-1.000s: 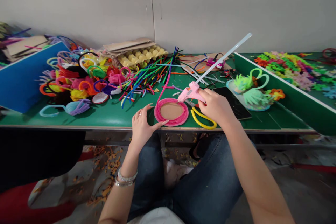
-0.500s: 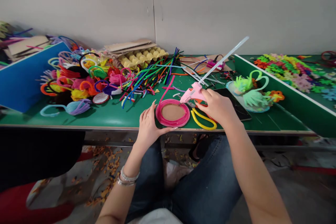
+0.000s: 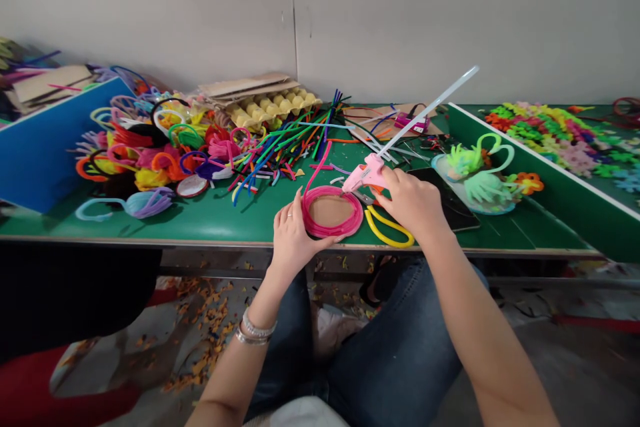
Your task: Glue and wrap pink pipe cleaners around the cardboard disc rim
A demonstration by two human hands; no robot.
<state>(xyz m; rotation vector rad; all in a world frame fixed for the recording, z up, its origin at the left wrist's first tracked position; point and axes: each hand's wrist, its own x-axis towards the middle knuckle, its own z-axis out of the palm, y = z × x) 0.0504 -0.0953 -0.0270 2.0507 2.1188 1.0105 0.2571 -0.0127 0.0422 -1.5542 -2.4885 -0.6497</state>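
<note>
My left hand (image 3: 294, 232) grips a round cardboard disc (image 3: 327, 211) by its edge, fingers at the left side and thumb along the front. Pink pipe cleaner (image 3: 356, 219) is coiled around the disc's rim, and its loose end sticks up at the back left. In my right hand (image 3: 413, 200) is a pink glue gun (image 3: 364, 173), a long clear glue stick (image 3: 430, 109) jutting from its back. The gun's nozzle is at the coil's back right edge; whether it touches cannot be made out. Yellow-handled pliers (image 3: 389, 230) lie under my right hand.
Left of the disc is a heap of pipe-cleaner pieces (image 3: 150, 153) beside a blue panel (image 3: 55, 147). Behind are loose pipe cleaners (image 3: 295, 137) and an egg carton (image 3: 273, 109). Rightward lie a dark flat device (image 3: 450, 203), green fuzzy figures (image 3: 483, 180) and a green divider (image 3: 545, 190).
My left hand has shifted a little to the right, and the disc has moved slightly with it. The glue gun has risen slightly, its nozzle still by the coil.
</note>
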